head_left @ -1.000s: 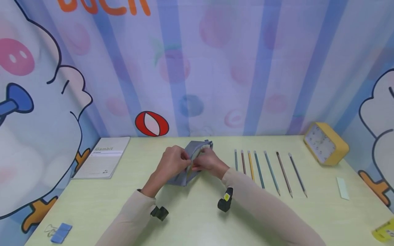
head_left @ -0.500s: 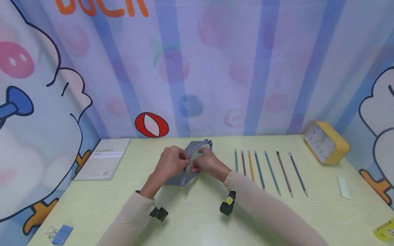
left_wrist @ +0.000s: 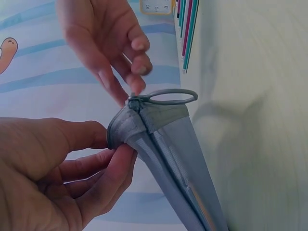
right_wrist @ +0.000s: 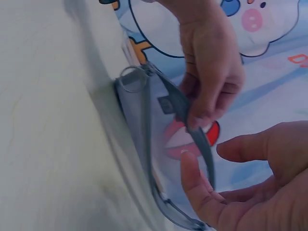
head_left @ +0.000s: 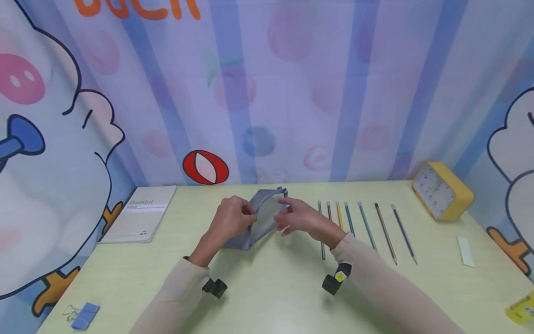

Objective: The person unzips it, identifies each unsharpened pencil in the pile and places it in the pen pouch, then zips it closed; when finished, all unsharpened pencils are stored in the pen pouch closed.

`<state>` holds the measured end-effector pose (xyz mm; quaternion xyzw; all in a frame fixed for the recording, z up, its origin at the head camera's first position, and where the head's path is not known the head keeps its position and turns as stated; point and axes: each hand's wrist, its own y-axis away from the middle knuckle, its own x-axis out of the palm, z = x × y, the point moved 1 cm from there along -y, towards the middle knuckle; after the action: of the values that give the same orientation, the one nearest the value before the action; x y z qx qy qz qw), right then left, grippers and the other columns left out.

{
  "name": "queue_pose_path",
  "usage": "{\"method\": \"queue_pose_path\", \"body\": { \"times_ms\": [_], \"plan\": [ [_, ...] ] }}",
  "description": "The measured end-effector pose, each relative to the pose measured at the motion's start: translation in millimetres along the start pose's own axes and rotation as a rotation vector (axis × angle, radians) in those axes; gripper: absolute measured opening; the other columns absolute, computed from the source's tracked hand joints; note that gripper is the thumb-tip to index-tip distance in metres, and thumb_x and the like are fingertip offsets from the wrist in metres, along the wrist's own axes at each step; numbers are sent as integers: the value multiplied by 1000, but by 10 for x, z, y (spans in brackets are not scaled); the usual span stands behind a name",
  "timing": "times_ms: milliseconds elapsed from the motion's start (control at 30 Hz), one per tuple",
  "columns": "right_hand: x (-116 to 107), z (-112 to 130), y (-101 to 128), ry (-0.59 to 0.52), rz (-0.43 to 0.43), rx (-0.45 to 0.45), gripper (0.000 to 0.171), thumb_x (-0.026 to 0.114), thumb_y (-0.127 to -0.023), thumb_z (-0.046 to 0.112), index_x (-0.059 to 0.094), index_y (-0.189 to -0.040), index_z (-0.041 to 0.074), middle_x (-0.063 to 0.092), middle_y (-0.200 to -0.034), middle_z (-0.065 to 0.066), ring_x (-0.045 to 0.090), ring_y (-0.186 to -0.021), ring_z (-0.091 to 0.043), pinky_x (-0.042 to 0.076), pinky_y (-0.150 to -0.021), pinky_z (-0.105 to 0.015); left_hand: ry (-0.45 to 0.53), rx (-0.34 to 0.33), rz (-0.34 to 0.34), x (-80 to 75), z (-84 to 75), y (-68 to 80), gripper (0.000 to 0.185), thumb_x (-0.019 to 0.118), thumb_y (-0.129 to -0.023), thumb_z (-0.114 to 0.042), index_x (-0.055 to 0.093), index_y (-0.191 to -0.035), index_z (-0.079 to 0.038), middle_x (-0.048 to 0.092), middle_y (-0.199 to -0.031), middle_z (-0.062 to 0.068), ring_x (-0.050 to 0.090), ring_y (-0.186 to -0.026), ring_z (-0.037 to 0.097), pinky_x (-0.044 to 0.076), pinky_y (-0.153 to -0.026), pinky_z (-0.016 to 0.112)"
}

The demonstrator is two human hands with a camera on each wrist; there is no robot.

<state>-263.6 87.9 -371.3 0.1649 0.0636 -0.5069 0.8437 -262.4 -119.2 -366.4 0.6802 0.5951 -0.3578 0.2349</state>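
A grey zippered pencil case (head_left: 239, 242) stands on the table with its mouth gaping to the right. My left hand (head_left: 231, 218) pinches the near-left rim between thumb and fingers, as the left wrist view also shows at the zipper edge (left_wrist: 126, 126). At the other side of the mouth is my right hand (head_left: 301, 217), its fingers loosely spread and holding nothing. Its fingertips are close to the rim; whether they touch I cannot tell. A ring-shaped zipper pull (left_wrist: 173, 96) hangs at one end, and a small tag (right_wrist: 166, 105) shows on the rim.
Several pencils (head_left: 384, 232) lie in a row, some partly behind my right forearm. Behind them stands a yellow clock (head_left: 443, 191). A pale green strip (head_left: 465, 251), a notebook (head_left: 139, 213), a blue binder clip (head_left: 85, 316) and a yellow object (head_left: 521, 310) lie near the table's sides.
My right hand has come out of the pencil case's mouth and moved right, its fingers spreading. My left hand keeps its pinch on the rim in nearly the same place.
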Motion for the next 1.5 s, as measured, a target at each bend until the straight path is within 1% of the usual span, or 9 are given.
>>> {"method": "queue_pose_path", "body": {
  "times_ms": [300,500,667,833,1067,1133,1300,1400,1500],
  "plan": [
    [-639,60,266,199,-52,30,72,55,-103,23,16,-161,5,59,-133,-25,70,-102,-27,56,-93,-47,12,0,-2,-11,-2,7,9,72,-87,-10,77,-81,-6,71,-68,3,64,-56,11,48,-55,24],
    [-890,-19,371,303,-95,71,80,54,-104,27,5,-162,3,58,-132,-27,69,-93,-21,59,-85,-40,10,3,-1,-2,7,16,10,71,-88,-10,76,-81,-5,71,-69,2,64,-56,10,48,-55,24],
    [-1040,-124,429,469,-128,119,82,51,-105,22,-4,-158,-7,66,-107,-22,64,-76,-18,57,-82,-42,9,-9,3,-6,9,16,8,73,-87,-11,77,-82,-6,72,-71,3,64,-57,11,49,-56,24],
    [-1078,-251,423,601,-137,162,80,52,-103,18,1,-155,-14,67,-95,-19,64,-68,-21,56,-84,-45,-1,-7,-7,-20,12,20,8,73,-87,-10,77,-82,-6,73,-71,3,64,-57,10,48,-56,24],
    [-1002,-417,405,651,-194,202,73,56,-99,12,16,-153,-15,60,-84,-13,60,-63,-19,56,-64,-36,3,1,-2,-10,11,23,8,72,-88,-9,77,-83,-5,73,-72,4,64,-56,10,49,-56,24],
    [-965,-451,384,663,-212,209,67,57,-98,11,25,-151,-14,59,-80,-11,58,-60,-18,54,-60,-34,4,-2,-5,-13,7,22,7,73,-88,-9,77,-83,-5,73,-72,3,64,-56,10,50,-56,24],
    [-878,-528,334,703,-230,202,52,56,-95,8,42,-140,-15,57,-73,-8,53,-54,-14,48,-52,-28,2,-1,-6,-14,4,21,7,72,-87,-9,77,-83,-6,73,-72,4,64,-57,10,51,-57,25],
    [-836,-551,312,745,-238,185,50,54,-93,4,43,-137,-17,57,-77,-11,50,-51,-13,44,-49,-25,1,0,-1,-13,2,28,8,72,-87,-9,77,-82,-6,73,-73,4,64,-57,10,51,-58,25],
    [-800,-555,286,788,-254,174,34,51,-91,0,52,-122,-16,55,-75,-10,48,-49,-11,40,-46,-23,4,1,-5,-14,3,32,8,72,-87,-9,76,-82,-6,73,-72,4,64,-56,10,51,-58,25]
  ]
}}
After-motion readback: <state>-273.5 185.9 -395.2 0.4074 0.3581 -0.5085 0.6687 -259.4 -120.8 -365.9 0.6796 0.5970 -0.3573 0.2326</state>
